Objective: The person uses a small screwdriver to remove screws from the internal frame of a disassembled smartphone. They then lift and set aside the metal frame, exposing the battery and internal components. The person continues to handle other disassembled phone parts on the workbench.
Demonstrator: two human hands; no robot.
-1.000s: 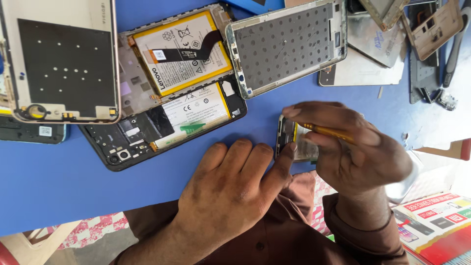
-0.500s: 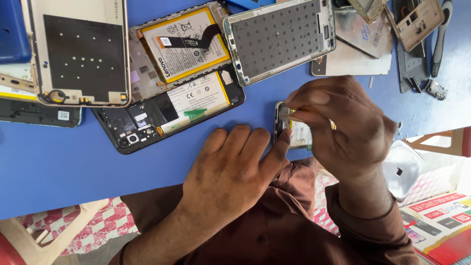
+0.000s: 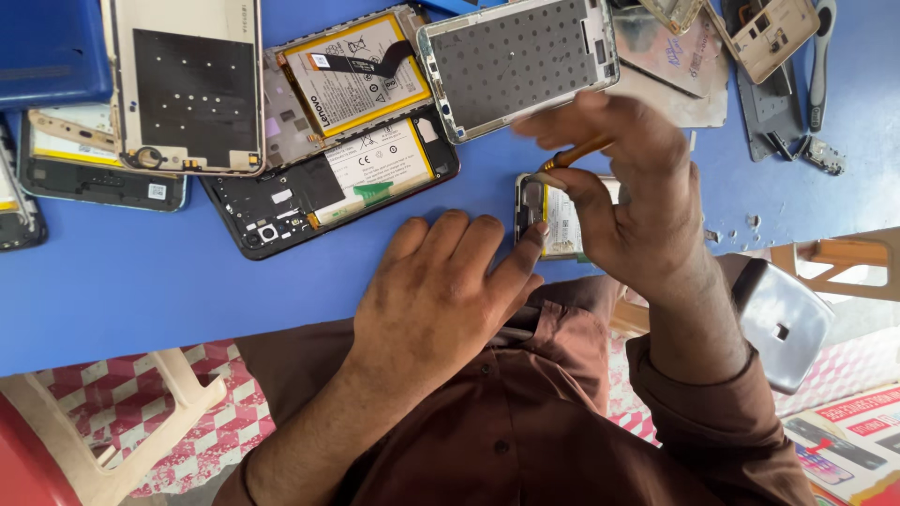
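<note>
Pinching a thin orange-handled tool (image 3: 574, 153) between thumb and forefinger, the right hand (image 3: 637, 201) hovers curled over a small opened phone (image 3: 553, 217) that lies at the near edge of the blue tabletop (image 3: 141, 290); the tool's tip points down at the phone's upper left corner. Whether the tip touches the board cannot be told, the hand being blurred.

Left hand (image 3: 441, 290): flat on the tabletop, fingers held together, the forefinger's tip pressed against the phone's left edge, steadying it.

Phone: back off, pale battery showing in its frame, mostly covered by the right hand.

Outward, toward the far edge:
- black phone body (image 3: 319, 192), open, holding a white battery with a green pull-tab and bare circuit parts at its left end.
- just beyond it, touching, a yellow-rimmed battery (image 3: 352, 80) seated in another opened body, a black flex strip across its top.
- silver-framed phone chassis (image 3: 520, 61), dark dotted inside, just beside the right hand's knuckles.
- pale back cover (image 3: 192, 84) with a black sheet and camera ring, toward the far left corner; a dark phone body (image 3: 94, 178) is partly under it.
- blue box (image 3: 52, 52) at the far left corner; contents not visible.
- far right corner: tan frame piece (image 3: 773, 33), grey plates, a grey-handled tool (image 3: 822, 52).

Off the table's near right: a silver back cover (image 3: 783, 323).
</note>
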